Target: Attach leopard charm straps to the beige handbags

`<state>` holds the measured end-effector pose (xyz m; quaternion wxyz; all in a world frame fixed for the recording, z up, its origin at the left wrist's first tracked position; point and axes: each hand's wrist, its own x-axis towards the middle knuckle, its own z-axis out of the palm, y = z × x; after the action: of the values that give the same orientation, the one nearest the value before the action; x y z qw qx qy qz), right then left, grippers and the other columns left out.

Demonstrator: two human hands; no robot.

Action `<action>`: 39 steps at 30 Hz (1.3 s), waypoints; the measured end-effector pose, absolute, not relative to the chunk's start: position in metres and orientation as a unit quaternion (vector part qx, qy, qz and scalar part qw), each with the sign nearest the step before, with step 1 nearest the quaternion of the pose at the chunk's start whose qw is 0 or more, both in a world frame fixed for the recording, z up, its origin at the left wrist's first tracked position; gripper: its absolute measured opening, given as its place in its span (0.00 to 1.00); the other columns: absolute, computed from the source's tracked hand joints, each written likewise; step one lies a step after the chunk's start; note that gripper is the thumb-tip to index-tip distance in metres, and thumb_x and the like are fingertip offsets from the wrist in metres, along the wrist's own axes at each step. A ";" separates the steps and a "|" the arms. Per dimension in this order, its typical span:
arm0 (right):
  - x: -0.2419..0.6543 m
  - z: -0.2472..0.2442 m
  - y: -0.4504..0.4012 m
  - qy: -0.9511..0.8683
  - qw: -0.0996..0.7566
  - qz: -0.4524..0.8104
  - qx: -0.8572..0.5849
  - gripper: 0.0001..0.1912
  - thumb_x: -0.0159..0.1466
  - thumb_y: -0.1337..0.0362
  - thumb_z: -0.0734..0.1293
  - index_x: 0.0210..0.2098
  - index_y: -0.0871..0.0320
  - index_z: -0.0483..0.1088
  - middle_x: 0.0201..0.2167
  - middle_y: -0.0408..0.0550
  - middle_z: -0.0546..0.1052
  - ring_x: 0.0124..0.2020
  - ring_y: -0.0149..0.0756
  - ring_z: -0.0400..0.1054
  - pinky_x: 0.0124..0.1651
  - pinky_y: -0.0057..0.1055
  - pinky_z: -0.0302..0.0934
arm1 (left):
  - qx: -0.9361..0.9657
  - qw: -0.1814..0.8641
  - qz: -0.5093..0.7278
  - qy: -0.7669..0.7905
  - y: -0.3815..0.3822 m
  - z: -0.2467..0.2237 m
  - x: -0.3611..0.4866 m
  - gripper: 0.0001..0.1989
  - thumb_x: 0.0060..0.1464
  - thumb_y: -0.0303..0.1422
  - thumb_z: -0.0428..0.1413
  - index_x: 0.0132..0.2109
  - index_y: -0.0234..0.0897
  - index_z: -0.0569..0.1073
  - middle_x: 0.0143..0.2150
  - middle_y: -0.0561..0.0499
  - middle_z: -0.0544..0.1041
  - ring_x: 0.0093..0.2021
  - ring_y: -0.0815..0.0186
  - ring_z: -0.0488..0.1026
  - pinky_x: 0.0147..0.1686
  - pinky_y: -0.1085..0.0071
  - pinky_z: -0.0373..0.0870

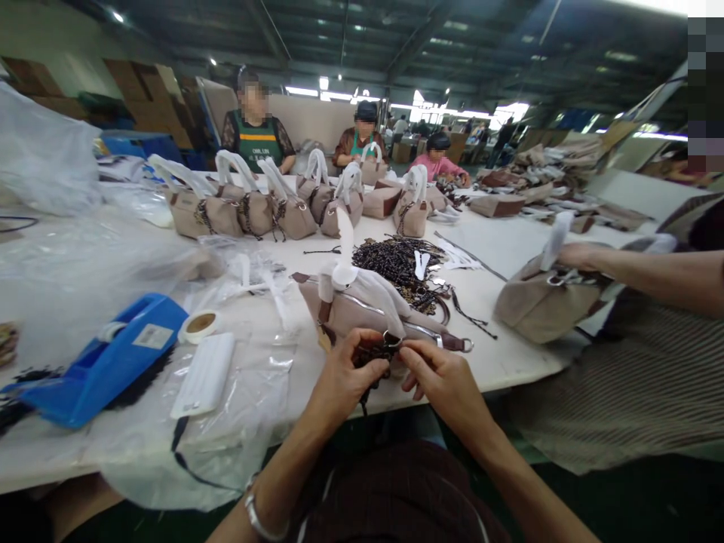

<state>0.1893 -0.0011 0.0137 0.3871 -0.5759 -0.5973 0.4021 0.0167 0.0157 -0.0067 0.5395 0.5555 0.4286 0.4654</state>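
A beige handbag (pixel 365 313) with brown trim, silver zippers and a white-wrapped handle lies on the table in front of me. My left hand (pixel 351 371) is closed on a dark braided cord (pixel 370 377) at the bag's near side, and the cord's end hangs below the fingers. A silver metal ring (pixel 390 338) shows between my two hands. My right hand (pixel 444 378) pinches with thumb and index finger right beside that ring; what lies between those fingertips is hidden. Just behind the bag is a heap of dark braided cords (pixel 390 256) with brass-coloured parts.
Several finished-looking handbags (pixel 204 215) stand in a row behind. To the left are a blue tape dispenser (pixel 121 362), a tape roll (pixel 199 326), a white power bank (pixel 204 375) and plastic sheeting. A co-worker's arm (pixel 650 271) reaches to another handbag (pixel 551 298) at right. More people sit opposite.
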 end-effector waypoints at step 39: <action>0.213 0.007 0.060 -0.469 0.477 0.566 -0.482 0.16 0.51 0.53 0.73 0.32 0.60 0.76 0.20 0.38 0.69 0.19 0.23 0.53 0.21 0.25 0.45 | 0.757 0.413 0.269 0.429 0.132 0.039 0.045 0.16 0.56 0.44 0.50 0.32 0.36 0.70 0.28 0.55 0.72 0.29 0.66 0.71 0.29 0.71 0.68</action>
<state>0.2133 0.0596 0.0073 0.4769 -0.4823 -0.4686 0.5660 0.0446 0.1325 0.0387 0.4131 0.7570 0.4289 0.2688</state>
